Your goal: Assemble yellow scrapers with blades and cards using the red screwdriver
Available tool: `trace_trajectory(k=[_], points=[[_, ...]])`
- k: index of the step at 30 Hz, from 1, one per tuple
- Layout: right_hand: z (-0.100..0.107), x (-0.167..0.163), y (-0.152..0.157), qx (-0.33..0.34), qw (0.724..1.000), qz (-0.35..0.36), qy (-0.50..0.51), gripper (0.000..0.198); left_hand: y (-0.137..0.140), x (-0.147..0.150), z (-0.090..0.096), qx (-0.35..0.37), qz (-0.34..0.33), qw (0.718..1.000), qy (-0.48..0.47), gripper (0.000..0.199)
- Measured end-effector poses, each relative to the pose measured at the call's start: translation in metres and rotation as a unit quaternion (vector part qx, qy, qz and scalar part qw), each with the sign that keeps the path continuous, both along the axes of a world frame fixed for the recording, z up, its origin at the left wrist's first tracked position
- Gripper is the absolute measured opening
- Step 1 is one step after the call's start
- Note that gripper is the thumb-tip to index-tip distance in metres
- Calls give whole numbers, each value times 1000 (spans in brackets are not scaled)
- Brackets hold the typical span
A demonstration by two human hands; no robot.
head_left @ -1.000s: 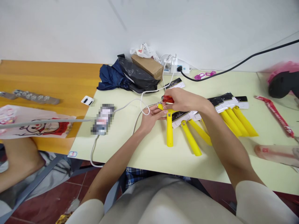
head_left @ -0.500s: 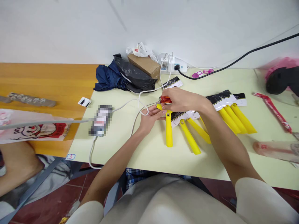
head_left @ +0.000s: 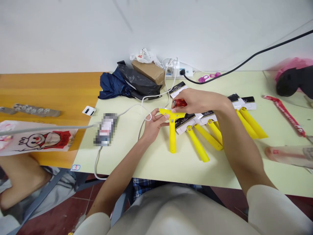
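A yellow scraper (head_left: 172, 138) with a wide T-shaped head is pinched at the left end of its head by my left hand (head_left: 152, 126). Its handle points toward me. My right hand (head_left: 195, 101) is wrapped around the red handle of a screwdriver (head_left: 179, 103), just above the scraper's head; the screwdriver's tip is hidden. Screws show in the head on both sides. Beside the scraper lie more yellow scrapers (head_left: 199, 145) with black-and-white card sleeves (head_left: 184, 123) at their head ends. Part of that row is behind my right forearm.
A phone (head_left: 106, 129) with white cables lies to the left. At the back are a dark blue umbrella (head_left: 110, 85), a cardboard box (head_left: 149, 72) and a power strip (head_left: 188, 70). On the right are a red wrapper (head_left: 285, 114) and a plastic cup (head_left: 288, 155). Another person's leg (head_left: 24, 176) shows at left.
My right hand and the screwdriver have shifted right along the scraper's head. More of the head shows now, turned flatter toward me. The whole view has shifted slightly.
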State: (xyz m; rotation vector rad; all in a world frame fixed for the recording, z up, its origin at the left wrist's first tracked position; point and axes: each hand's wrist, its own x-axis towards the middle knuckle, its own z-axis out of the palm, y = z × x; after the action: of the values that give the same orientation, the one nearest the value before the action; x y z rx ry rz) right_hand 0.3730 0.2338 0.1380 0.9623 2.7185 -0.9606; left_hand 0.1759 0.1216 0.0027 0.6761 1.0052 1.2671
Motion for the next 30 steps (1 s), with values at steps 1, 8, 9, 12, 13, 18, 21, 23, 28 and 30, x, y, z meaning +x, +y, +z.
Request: trace_trajectory(k=[1, 8, 9, 12, 13, 18, 21, 23, 28, 30], points=[[0, 0, -1, 0, 1000, 8, 8, 36, 0, 1, 1, -1, 7, 1000, -5, 59], [6, -2, -8, 40, 999, 10, 34, 35, -3, 14, -13, 45, 58, 997, 24, 61], [8, -1, -9, 43, 999, 5, 33, 35, -5, 16, -17, 64, 67, 995, 48, 62], [16, 6, -9, 47, 998, -8, 41, 35, -10, 22, -27, 164, 63, 975, 139, 70], [19, 9, -9, 51, 998, -15, 46, 35, -12, 23, -28, 201, 52, 962, 177, 74], [31, 25, -11, 83, 993, -44, 64, 22, -14, 22, -29, 346, -7, 859, 376, 107], [34, 30, -12, 93, 990, -45, 91, 13, -9, 22, -27, 421, -13, 778, 466, 109], [34, 32, -14, 94, 990, -33, 100, 12, -5, 23, -27, 452, -8, 736, 505, 109], [32, 28, -18, 93, 991, -12, 91, 6, -3, 29, -29, 475, 9, 697, 537, 100], [33, 25, -19, 90, 992, -25, 81, 20, -5, 33, -31, 470, 14, 707, 528, 99]])
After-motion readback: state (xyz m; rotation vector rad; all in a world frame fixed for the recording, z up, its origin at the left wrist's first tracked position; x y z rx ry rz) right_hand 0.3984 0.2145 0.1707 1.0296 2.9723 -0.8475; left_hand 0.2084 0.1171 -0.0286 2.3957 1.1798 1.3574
